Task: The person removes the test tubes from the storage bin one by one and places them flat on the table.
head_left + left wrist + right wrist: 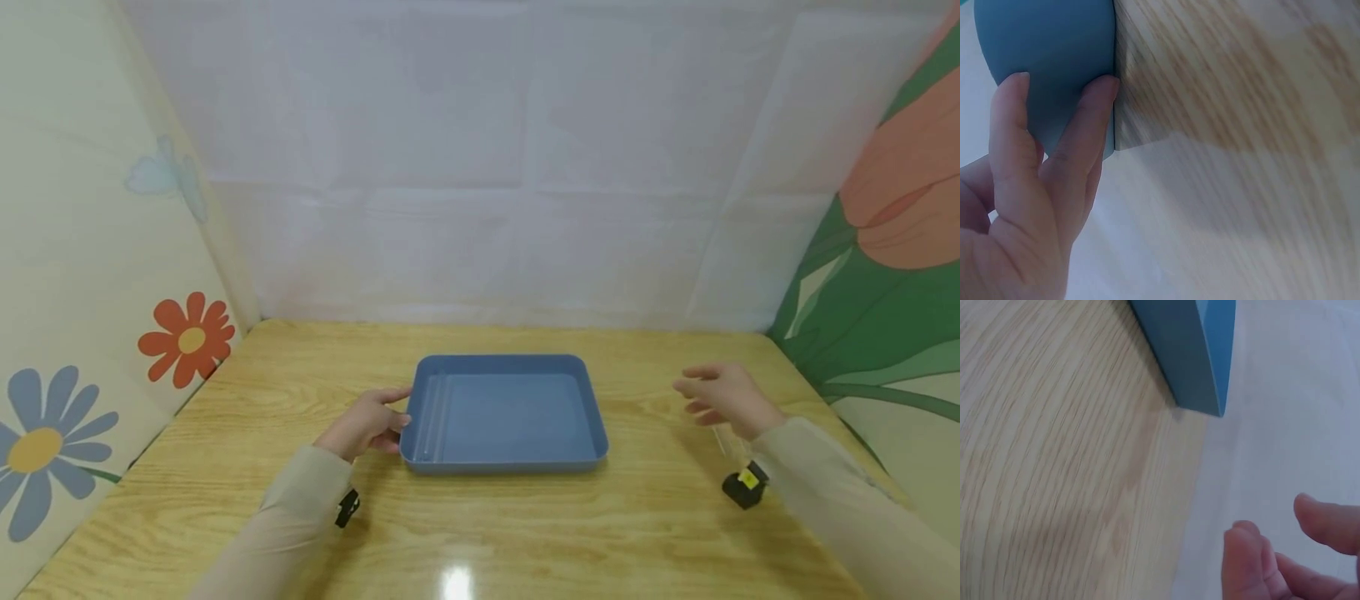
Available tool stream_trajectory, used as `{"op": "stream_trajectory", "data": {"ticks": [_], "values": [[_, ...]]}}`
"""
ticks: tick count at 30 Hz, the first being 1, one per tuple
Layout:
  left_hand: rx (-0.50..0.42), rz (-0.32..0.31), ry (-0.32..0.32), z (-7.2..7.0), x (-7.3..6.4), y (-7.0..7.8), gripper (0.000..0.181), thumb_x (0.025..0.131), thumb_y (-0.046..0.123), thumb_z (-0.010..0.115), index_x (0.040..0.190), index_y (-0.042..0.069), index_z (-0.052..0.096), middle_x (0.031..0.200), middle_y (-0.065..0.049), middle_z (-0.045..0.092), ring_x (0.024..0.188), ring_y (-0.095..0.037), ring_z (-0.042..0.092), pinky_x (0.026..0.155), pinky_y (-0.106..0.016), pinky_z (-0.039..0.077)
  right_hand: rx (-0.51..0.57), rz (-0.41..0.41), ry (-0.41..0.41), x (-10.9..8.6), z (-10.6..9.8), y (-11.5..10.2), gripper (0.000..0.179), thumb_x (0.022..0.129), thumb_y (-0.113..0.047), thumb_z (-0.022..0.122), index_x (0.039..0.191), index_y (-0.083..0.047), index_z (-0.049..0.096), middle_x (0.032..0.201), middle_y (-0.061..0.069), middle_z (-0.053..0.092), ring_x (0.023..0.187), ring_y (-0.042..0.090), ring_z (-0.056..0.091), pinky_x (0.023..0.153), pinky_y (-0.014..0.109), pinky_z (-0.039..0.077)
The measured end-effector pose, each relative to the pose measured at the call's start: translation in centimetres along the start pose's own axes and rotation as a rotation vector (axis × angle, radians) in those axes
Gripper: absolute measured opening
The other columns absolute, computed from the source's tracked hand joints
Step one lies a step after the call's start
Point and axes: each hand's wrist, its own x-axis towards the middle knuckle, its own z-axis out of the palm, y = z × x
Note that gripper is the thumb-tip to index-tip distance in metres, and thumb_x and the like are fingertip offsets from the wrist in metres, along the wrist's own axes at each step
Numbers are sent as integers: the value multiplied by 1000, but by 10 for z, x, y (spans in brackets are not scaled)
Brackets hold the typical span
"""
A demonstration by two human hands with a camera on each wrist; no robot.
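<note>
A shallow blue rectangular tray (517,417) lies flat on the wooden table, its inside bare apart from ridges along the left part. At its left end, my left hand (369,423) touches the outer wall; in the left wrist view the fingertips of this left hand (1041,169) rest against the tray's side (1054,56), fingers fairly straight. To the right of the tray and apart from it, my right hand (727,398) hovers above the table with loosely bent fingers and nothing in them. The right wrist view shows a tray corner (1191,369) well away from the fingers.
The wood-grain table (525,533) extends around the tray. A white cloth backdrop (480,167) closes off the back. Flower-printed panels stand at the left (67,275) and right (892,333). Each wrist carries a small black device.
</note>
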Motion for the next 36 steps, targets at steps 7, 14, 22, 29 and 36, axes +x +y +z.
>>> {"op": "stream_trajectory", "data": {"ticks": [7, 14, 22, 29, 36], "values": [[-2, 8, -9, -1, -2, 1, 56, 96, -5, 52, 149, 2, 36, 91, -18, 68, 59, -17, 61, 48, -26, 53, 82, 9, -20, 0, 7, -11, 60, 101, -23, 52, 140, 19, 33, 131, 35, 49, 88, 21, 65, 73, 34, 58], [0, 22, -25, -1, -1, -2, 58, 96, -5, 52, 150, 1, 32, 87, -19, 67, 63, -18, 64, 50, -26, 54, 142, 10, -48, 0, 13, -20, 61, 102, -24, 50, 142, 17, 30, 129, 32, 50, 88, 18, 64, 72, 31, 57], [-11, 8, -20, -1, 0, -2, 58, 96, -5, 52, 150, 1, 33, 88, -19, 67, 64, -18, 64, 50, -26, 54, 198, 14, -58, 2, 20, -31, 61, 101, -22, 53, 143, 16, 30, 118, 20, 56, 84, 15, 64, 72, 31, 58], [2, 8, -14, 0, 0, -1, 58, 96, -5, 53, 150, 2, 34, 88, -19, 67, 60, -17, 62, 49, -26, 54, 227, 19, -79, 3, 30, -39, 61, 100, -21, 56, 142, 15, 32, 115, 19, 57, 84, 16, 64, 72, 32, 58], [-2, 1, -10, -1, 2, -1, 57, 96, -5, 53, 150, 2, 35, 87, -17, 68, 59, -16, 63, 49, -26, 54, 243, 37, -87, 6, 41, -47, 60, 99, -21, 56, 142, 15, 33, 113, 18, 57, 83, 16, 64, 72, 31, 57]]}}
